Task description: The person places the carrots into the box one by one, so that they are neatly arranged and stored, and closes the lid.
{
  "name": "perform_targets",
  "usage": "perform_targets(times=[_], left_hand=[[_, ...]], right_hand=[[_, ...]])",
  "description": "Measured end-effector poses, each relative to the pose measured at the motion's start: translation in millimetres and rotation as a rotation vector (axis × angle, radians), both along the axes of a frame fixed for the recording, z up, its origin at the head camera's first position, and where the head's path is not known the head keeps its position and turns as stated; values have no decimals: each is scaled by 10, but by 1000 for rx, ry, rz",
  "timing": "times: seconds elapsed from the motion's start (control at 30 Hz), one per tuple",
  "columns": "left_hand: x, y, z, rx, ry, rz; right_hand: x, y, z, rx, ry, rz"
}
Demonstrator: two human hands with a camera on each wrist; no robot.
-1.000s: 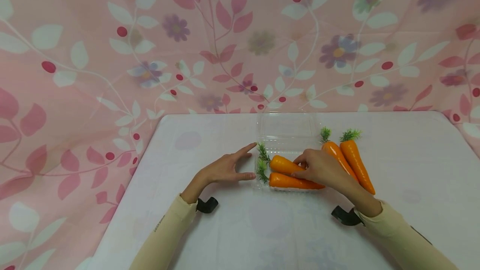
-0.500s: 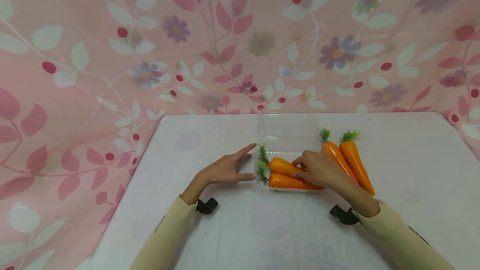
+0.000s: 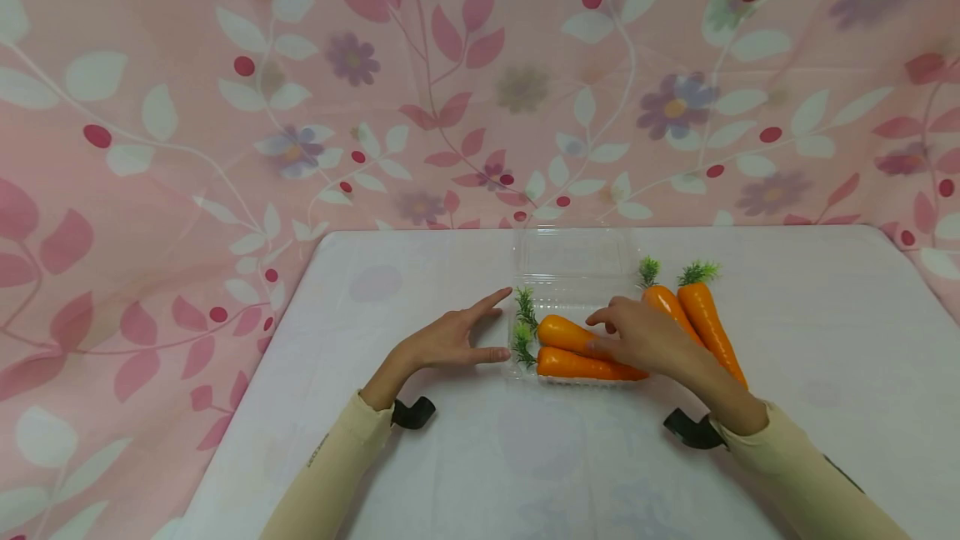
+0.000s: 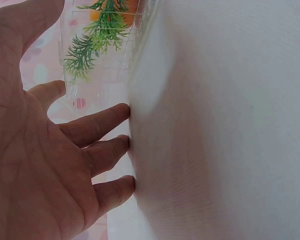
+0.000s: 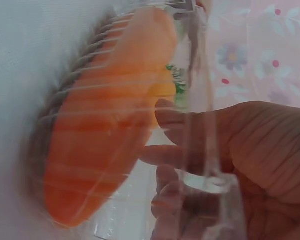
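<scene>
Two orange toy carrots with green tops lie side by side in a clear plastic clamshell box [image 3: 558, 305]. My right hand [image 3: 648, 336] is over the right part of the box, its thumb close to the back carrot [image 3: 564, 333] and its index finger raised off it. The front carrot [image 3: 581, 363] lies along the near wall; in the right wrist view this carrot [image 5: 97, 145] shows through the ribbed plastic. At the box's left side my left hand [image 3: 442, 338] stands with fingers spread, thumb and index by the green tops [image 4: 105, 25], several fingertips on the table.
The box's transparent lid [image 3: 577, 252] lies folded back behind it. To the right, two more carrots lie on the white tablecloth: one carrot [image 3: 667, 307] partly behind my right hand, another carrot [image 3: 711, 327] beyond it. A pink floral curtain [image 3: 480, 90] hangs behind the table.
My right fingers have let go of the back carrot and spread apart. That carrot has settled slightly lower and nearer the front one. The left hand stays where it was.
</scene>
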State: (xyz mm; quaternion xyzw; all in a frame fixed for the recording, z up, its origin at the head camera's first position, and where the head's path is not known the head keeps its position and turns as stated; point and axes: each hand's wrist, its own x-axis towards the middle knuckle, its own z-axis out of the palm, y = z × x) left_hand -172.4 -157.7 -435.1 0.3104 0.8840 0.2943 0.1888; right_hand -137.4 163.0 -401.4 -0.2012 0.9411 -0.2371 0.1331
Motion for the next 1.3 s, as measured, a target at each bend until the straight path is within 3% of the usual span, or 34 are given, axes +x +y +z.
perform_targets(times=[0.2, 0.7, 1.3], left_hand=[[-4, -8, -20, -7, 6, 0], [-7, -26, -49, -9, -4, 0], [-12, -8, -11, 6, -4, -13]], right_hand=[[17, 60, 77, -34, 28, -46], [-15, 255, 70, -119, 245, -106], [14, 454, 72, -166, 370, -155]])
